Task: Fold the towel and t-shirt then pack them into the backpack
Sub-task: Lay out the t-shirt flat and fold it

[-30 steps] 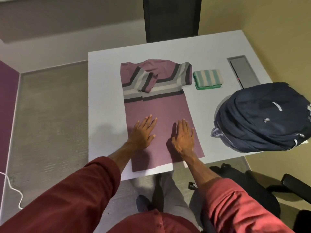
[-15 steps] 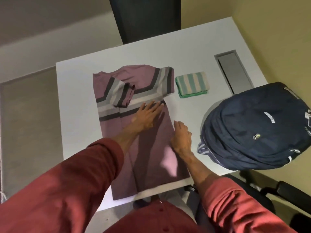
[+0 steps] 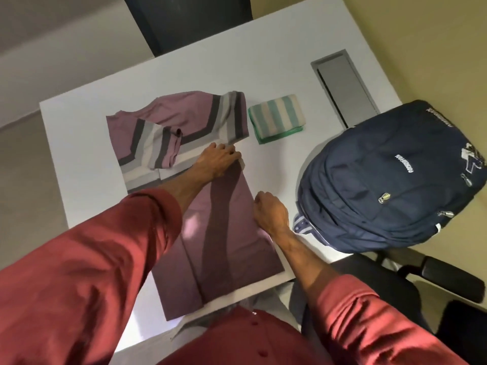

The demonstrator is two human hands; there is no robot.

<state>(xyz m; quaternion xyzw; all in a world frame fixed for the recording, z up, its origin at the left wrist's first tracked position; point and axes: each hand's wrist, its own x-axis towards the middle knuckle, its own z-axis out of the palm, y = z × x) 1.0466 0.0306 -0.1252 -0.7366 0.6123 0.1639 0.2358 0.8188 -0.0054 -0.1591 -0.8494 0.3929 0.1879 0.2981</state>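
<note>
Left grip (image 3: 218, 164): fingers curled down onto the t-shirt (image 3: 237, 259) where the right sleeve meets the side edge, holding the fabric there. Fingertips are hidden under the knuckles.

Right grip (image 3: 270, 213): closed into a fist on the same side edge, nearer the person, with cloth pinched under it. The exact hold cannot be made out.

The t-shirt lies flat on the white counter (image 3: 79, 154), its left sleeve (image 3: 160, 148) folded inward across the striped chest, its hem at the near counter edge and partly covered by the left red sleeve.

The towel (image 3: 276, 117), folded into a striped block, sits just beside the shirt's right sleeve, apart from both grips.

The backpack (image 3: 382, 180) lies on the counter's right side, overhanging the near edge. No opening shows from here, so its contents cannot be told.

A grey recessed panel (image 3: 345, 88) lies beyond the backpack. A dark chair (image 3: 189, 19) at the far edge is cut off by the frame.
</note>
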